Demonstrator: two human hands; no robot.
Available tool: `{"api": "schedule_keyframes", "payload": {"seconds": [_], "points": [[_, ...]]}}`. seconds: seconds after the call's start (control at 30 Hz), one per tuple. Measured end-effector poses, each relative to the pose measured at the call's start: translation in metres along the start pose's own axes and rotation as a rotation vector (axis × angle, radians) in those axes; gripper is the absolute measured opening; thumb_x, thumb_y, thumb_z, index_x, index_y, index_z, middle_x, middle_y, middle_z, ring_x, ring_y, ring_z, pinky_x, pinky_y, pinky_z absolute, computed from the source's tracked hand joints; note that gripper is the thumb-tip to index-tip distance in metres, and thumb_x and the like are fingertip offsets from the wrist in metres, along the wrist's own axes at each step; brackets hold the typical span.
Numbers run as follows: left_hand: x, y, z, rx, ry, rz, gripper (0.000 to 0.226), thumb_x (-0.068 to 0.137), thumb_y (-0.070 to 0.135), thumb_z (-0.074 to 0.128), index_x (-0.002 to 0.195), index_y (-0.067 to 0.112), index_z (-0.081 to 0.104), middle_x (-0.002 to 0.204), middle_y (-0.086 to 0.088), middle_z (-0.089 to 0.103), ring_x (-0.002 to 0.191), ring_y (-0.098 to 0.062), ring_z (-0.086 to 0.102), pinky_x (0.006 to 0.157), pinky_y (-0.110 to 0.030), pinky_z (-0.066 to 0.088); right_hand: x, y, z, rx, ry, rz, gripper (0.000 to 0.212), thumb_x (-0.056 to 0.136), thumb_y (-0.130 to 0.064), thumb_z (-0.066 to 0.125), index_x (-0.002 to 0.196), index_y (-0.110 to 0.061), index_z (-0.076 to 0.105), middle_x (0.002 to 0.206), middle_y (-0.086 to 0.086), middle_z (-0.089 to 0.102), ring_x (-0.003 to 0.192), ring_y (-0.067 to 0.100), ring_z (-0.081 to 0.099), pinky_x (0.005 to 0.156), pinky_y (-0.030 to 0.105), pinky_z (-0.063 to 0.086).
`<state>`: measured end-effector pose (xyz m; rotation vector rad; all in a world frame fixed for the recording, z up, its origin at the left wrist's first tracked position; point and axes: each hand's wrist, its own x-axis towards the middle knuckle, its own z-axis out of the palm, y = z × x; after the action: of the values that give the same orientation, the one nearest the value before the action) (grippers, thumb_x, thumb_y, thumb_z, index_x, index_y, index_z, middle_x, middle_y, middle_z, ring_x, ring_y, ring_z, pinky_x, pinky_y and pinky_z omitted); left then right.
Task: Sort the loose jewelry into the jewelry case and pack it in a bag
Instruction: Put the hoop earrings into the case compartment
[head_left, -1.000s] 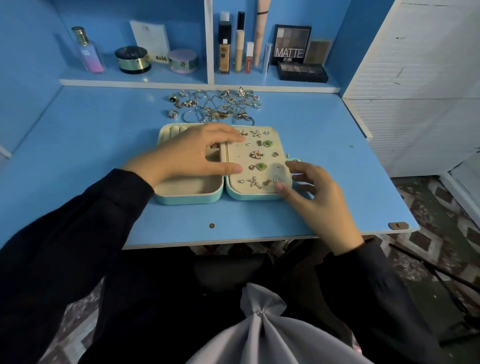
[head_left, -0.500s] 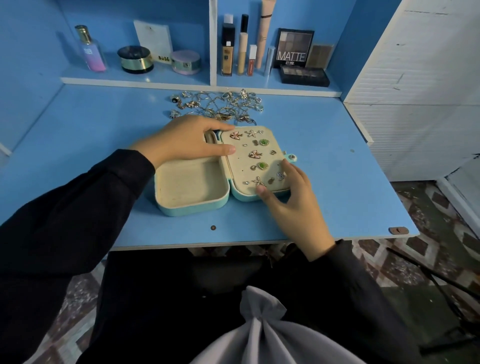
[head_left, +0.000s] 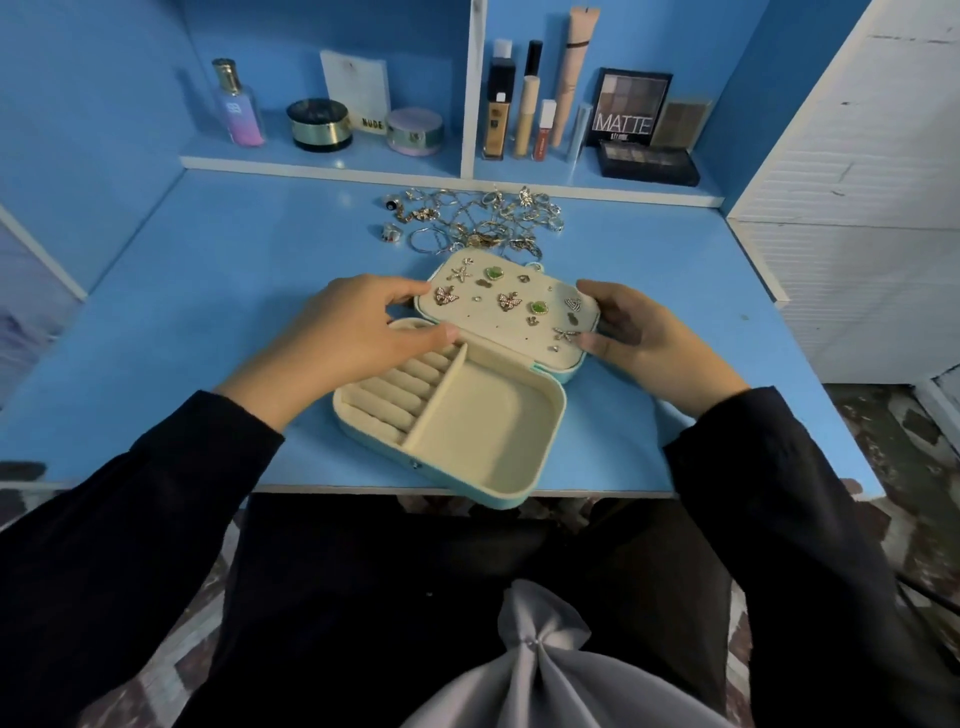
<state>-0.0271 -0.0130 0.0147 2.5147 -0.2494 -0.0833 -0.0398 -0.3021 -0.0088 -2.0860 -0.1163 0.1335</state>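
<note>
The left hand (head_left: 363, 338) pinched the left corner of the stud-covered lid (head_left: 498, 332) of the open jewelry case (head_left: 483, 431), which lay at the front edge of the surface (head_left: 208, 312), probably light and rigid and best held by its rims, while the right hand (head_left: 644, 343) curled round the lid's right end

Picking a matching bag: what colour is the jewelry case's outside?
The jewelry case is light teal outside; head view.

Home vanity nook: blue desk (head_left: 208, 291) with far shelf (head_left: 322, 156) holding perfume bottle (head_left: 236, 104), makeup tubes (head_left: 530, 109), eyeshadow palette (head_left: 631, 106); patterned floor tiles (head_left: 904, 431) right.
</note>
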Motion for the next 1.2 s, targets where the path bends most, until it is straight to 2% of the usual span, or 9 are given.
{"api": "schedule_keyframes", "payload": {"seconds": [0.2, 0.33, 0.4, 0.53, 0.63, 0.8, 0.93, 1.07, 1.2], "points": [[0.009, -0.006, 0.009, -0.319, -0.123, 0.025, 0.091, 0.065, 0.056, 0.081, 0.144, 0.028, 0.045, 0.139, 0.009, 0.05, 0.123, -0.004, 0.054, 0.11, -0.035, 0.041, -0.03, -0.018, 0.042, 0.32, 0.276, 0.072, 0.06, 0.088, -0.021, 0.07, 0.141, -0.016, 0.042, 0.128, -0.016, 0.055, 0.117, -0.007, 0.052, 0.105, 0.024, 0.043], [0.021, -0.006, 0.012, -0.49, -0.265, 0.022, 0.119, 0.055, 0.062, 0.085, 0.153, 0.027, 0.028, 0.149, 0.018, 0.043, 0.133, 0.003, 0.043, 0.116, -0.035, 0.033, -0.043, -0.028, 0.064, 0.136, 0.241, 0.005, 0.075, 0.087, -0.034, 0.069, 0.149, -0.018, 0.03, 0.139, -0.024, 0.035, 0.129, -0.006, 0.034, 0.106, 0.015, 0.031], [0.02, -0.001, 0.013, -0.486, -0.258, 0.022, 0.113, 0.061, 0.057, 0.085, 0.153, 0.026, 0.027, 0.155, 0.018, 0.031, 0.139, 0.005, 0.032, 0.12, -0.03, 0.024, -0.038, -0.024, 0.066, 0.045, 0.222, 0.013, 0.082, 0.087, -0.037, 0.068, 0.152, -0.014, 0.024, 0.146, -0.021, 0.022, 0.133, -0.01, 0.017, 0.105, 0.007, 0.02], [0.014, 0.002, 0.02, -0.453, -0.173, 0.014, 0.087, 0.083, 0.03, 0.074, 0.154, 0.02, 0.025, 0.161, 0.015, 0.013, 0.136, 0.01, 0.016, 0.115, -0.017, 0.011, -0.029, -0.017, 0.054, 0.035, 0.18, 0.0, 0.088, 0.078, -0.042, 0.074, 0.15, -0.013, 0.031, 0.155, -0.014, 0.019, 0.141, -0.004, 0.017, 0.119, 0.029, 0.025], [0.007, 0.006, 0.029, -0.469, -0.091, -0.036, 0.086, 0.086, 0.025, 0.072, 0.155, 0.018, 0.021, 0.162, 0.012, 0.009, 0.142, 0.005, 0.014, 0.11, -0.014, 0.011, -0.021, -0.015, 0.042, 0.053, 0.117, 0.023, 0.1, 0.065, -0.055, 0.073, 0.149, -0.016, 0.035, 0.159, -0.009, 0.019, 0.142, -0.002, 0.02, 0.118, 0.029, 0.027], [-0.002, 0.015, 0.042, -0.441, -0.005, -0.07, 0.085, 0.09, 0.027, 0.068, 0.156, 0.014, 0.015, 0.164, 0.007, 0.002, 0.148, -0.002, 0.006, 0.109, -0.015, 0.007, -0.008, -0.011, 0.025, 0.149, 0.009, 0.005, 0.096, 0.065, -0.038, 0.078, 0.147, -0.011, 0.037, 0.158, -0.007, 0.024, 0.139, -0.006, 0.026, 0.106, 0.007, 0.029], [-0.002, 0.019, 0.045, -0.426, -0.037, -0.07, 0.083, 0.093, 0.03, 0.064, 0.156, 0.014, 0.011, 0.164, 0.005, -0.008, 0.149, -0.004, -0.003, 0.114, -0.021, 0.003, -0.001, -0.006, 0.017, 0.153, -0.028, -0.006, 0.098, 0.064, -0.037, 0.08, 0.148, -0.01, 0.036, 0.157, -0.008, 0.027, 0.137, -0.006, 0.03, 0.106, 0.008, 0.03], [0.002, 0.014, 0.041, -0.425, -0.046, -0.057, 0.082, 0.094, 0.032, 0.062, 0.156, 0.016, 0.011, 0.163, 0.008, 0.001, 0.141, 0.006, 0.013, 0.107, -0.013, 0.007, 0.001, -0.003, 0.014, 0.198, -0.025, -0.012, 0.097, 0.063, -0.038, 0.08, 0.146, -0.01, 0.04, 0.153, -0.007, 0.035, 0.135, -0.004, 0.037, 0.112, 0.021, 0.033], [0.02, 0.002, 0.025, -0.581, -0.015, -0.1, 0.075, 0.09, 0.047, 0.061, 0.153, 0.026, 0.026, 0.156, 0.012, 0.03, 0.136, -0.001, 0.037, 0.118, -0.03, 0.024, 0.01, -0.005, 0.003, 0.228, 0.088, 0.006, 0.057, 0.08, -0.037, 0.072, 0.131, -0.016, 0.058, 0.126, -0.007, 0.064, 0.119, -0.001, 0.056, 0.1, 0.017, 0.045]]}}
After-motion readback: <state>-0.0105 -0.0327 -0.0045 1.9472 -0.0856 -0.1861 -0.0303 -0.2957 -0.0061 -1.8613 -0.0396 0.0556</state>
